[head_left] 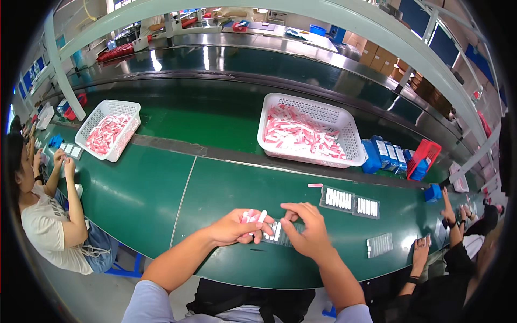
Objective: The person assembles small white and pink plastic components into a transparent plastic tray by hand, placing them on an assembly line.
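My left hand (242, 226) is closed around several small pink-and-white sticks (251, 217); one white stick (262, 216) pokes up near its thumb. Between my hands a clear slotted tray (284, 240) lies on the green table, with a few white sticks (277, 231) in its left part. Above the tray's right side is my right hand (309, 231), thumb and index finger apart and the other fingers bent; nothing shows in it. Just beyond, two joined clear trays (353, 204) hold rows of white sticks. A loose pink stick (315, 185) lies beside them.
White baskets of pink-and-white sticks stand at the far middle (350, 126) and far left (134, 110). Blue boxes (383, 153) and a red basket (424, 156) are at right. Another slotted tray (379, 245) lies nearer. Co-workers sit at left (56, 231) and right (458, 258).
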Demonstrator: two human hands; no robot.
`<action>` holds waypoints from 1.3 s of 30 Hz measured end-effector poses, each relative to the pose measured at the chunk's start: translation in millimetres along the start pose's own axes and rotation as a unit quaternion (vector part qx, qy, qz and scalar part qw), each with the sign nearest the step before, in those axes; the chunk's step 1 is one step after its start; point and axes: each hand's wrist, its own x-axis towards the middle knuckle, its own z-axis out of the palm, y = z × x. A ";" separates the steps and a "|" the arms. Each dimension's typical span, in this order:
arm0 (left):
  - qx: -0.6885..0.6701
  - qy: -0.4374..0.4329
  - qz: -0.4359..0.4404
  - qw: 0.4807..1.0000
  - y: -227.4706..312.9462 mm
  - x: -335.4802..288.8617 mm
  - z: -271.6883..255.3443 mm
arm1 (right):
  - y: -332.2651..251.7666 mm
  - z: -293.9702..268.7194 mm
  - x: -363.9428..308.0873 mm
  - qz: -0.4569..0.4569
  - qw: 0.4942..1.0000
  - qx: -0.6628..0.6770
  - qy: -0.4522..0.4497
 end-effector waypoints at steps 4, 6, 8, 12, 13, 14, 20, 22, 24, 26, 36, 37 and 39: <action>0.073 -0.042 -0.019 0.996 -2.5 -5.6 -0.5 | -11.8 17.2 4.1 0.085 0.993 0.056 -0.058; 0.086 -0.039 -0.026 0.995 -7.4 -4.3 -1.5 | -4.0 25.4 -3.8 0.072 0.996 0.051 -0.024; 0.094 -0.023 -0.029 0.995 -1.5 -3.9 6.3 | -4.8 19.9 -8.3 0.142 0.982 0.113 -0.051; 0.036 0.004 -0.037 0.999 0.3 -1.3 0.9 | 14.1 12.5 -19.2 0.214 0.944 0.250 -0.028; 0.035 0.003 -0.040 0.999 0.1 -0.2 -2.7 | 16.8 10.7 -19.4 0.217 0.943 0.250 -0.027; 0.015 0.016 -0.025 0.999 -0.7 0.4 -7.5 | 19.5 10.0 -18.2 0.195 0.933 0.304 -0.001; 0.001 0.038 -0.014 0.999 2.4 0.1 -8.4 | 31.2 13.3 -20.7 0.134 0.939 0.315 0.037; -0.015 0.033 -0.014 0.999 0.9 0.5 -5.5 | 30.1 13.7 -22.0 0.153 0.944 0.291 0.017; -0.026 0.046 -0.025 0.998 1.5 0.0 -4.3 | 18.7 11.2 -15.2 0.185 0.940 0.286 0.010; -0.035 0.055 -0.036 0.997 0.2 0.6 -6.3 | 17.8 12.8 -14.5 0.216 0.936 0.278 0.007; -0.103 0.099 -0.044 0.989 3.4 3.4 -11.0 | 33.9 -24.2 -12.8 0.194 0.977 0.088 0.011; -0.114 0.101 -0.053 0.987 4.4 3.8 -9.9 | 34.1 -27.1 -13.6 0.236 0.965 0.108 -0.038; -0.095 0.111 -0.062 0.987 5.7 4.7 -6.1 | 32.0 -26.7 -11.7 0.247 0.956 0.131 -0.087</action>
